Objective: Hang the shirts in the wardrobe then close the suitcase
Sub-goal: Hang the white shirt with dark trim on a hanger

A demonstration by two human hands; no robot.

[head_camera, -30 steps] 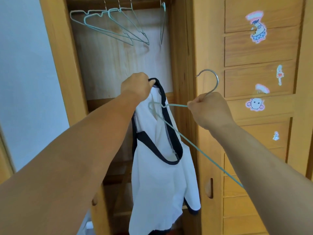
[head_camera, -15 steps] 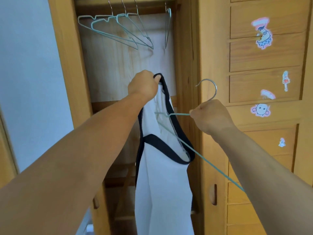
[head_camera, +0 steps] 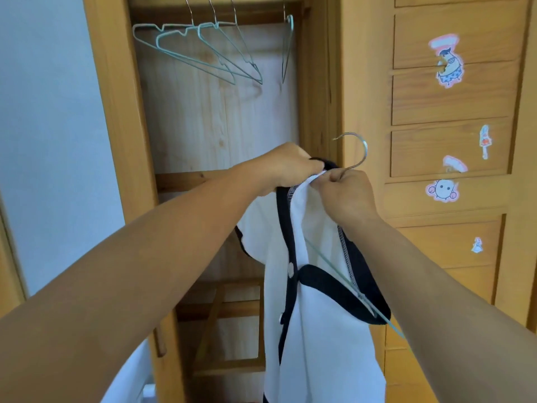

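Hanging mid-air before the open wardrobe (head_camera: 122, 117), white shirt (head_camera: 322, 338) with black trim; left hand (head_camera: 286, 167) grips its collar, fingers curled round the trim. Right hand (head_camera: 347, 193) pinches wire hanger (head_camera: 356, 158) neck plus fabric; hanger arm runs through the neckline. Four empty hangers (head_camera: 203, 50) above; stickers (head_camera: 447, 64) on the door.

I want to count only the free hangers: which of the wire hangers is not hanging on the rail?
The hanger in the right hand, its arm threaded into the white shirt. The other four hang bare from the wardrobe rail.
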